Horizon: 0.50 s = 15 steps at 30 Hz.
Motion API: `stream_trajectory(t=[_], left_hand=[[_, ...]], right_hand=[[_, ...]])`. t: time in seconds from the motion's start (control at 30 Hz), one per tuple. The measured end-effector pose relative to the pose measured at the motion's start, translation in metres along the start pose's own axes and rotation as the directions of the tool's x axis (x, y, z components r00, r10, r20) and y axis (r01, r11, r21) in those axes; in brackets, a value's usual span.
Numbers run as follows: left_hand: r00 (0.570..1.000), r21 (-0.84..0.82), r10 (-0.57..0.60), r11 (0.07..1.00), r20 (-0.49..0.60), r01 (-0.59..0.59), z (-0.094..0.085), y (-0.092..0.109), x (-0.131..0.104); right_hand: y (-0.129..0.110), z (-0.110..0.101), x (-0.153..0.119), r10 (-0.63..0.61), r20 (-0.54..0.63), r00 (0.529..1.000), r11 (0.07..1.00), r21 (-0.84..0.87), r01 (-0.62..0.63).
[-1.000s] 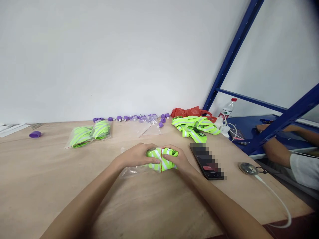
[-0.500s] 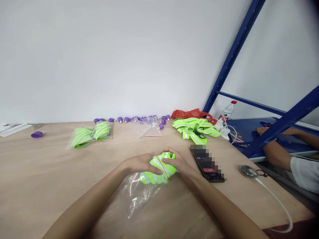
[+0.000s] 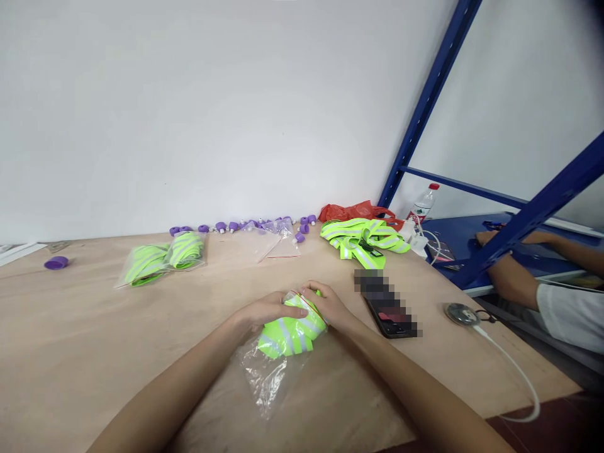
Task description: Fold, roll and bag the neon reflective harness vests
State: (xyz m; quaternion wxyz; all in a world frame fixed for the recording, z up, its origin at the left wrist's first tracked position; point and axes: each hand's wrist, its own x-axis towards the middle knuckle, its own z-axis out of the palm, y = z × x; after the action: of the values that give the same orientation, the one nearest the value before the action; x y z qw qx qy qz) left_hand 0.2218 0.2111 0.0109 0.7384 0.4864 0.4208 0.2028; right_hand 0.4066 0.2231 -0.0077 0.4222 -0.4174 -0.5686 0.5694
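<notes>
Between my hands lies a folded neon-yellow reflective strap (image 3: 285,336) with pale stripes, mostly inside a clear zip bag (image 3: 268,384). The bag's red-lined mouth is around the strap's upper right end, and its loose bottom part spreads toward me on the table. My left hand (image 3: 268,309) is closed on the strap through the plastic, thumb across the top. From the other side my right hand (image 3: 330,307) grips the strap at the bag's mouth; some of its fingertips are hidden behind the bundle.
Two bagged straps (image 3: 186,250) lie left. Purple caps (image 3: 221,226) and flat clear bags (image 3: 278,242) line the wall. Loose straps (image 3: 363,239), a red bag (image 3: 352,211), a phone (image 3: 389,308) and a cabled round device (image 3: 461,314) are right. Beyond the blue frame (image 3: 425,100) shows another person's arm (image 3: 514,280).
The bag's red-lined mouth has moved up and right along the strap, so more of the strap is inside. My right hand's fingers have shifted toward the mouth. The view has turned slightly.
</notes>
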Motion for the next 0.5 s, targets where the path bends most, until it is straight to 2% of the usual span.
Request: stream_trajectory(t=[0.2, 0.33, 0.5], left_hand=[[1.000, -0.020, 0.025, 0.999, -0.016, -0.025, -0.009, 0.004, 0.000], [0.999, -0.028, 0.030, 0.999, -0.044, -0.031, -0.016, 0.007, -0.001], [0.997, -0.061, 0.039, 0.997, -0.062, -0.043, -0.018, 0.003, 0.002]], right_hand=[[0.003, -0.007, 0.000, 0.060, -0.005, 0.998, 0.994, 0.095, -0.060], [0.001, -0.013, 0.002, 0.038, -0.045, 0.998, 0.984, 0.173, -0.030], [0.004, -0.012, 0.004, -0.001, 0.004, 1.000, 0.993, 0.119, 0.000]])
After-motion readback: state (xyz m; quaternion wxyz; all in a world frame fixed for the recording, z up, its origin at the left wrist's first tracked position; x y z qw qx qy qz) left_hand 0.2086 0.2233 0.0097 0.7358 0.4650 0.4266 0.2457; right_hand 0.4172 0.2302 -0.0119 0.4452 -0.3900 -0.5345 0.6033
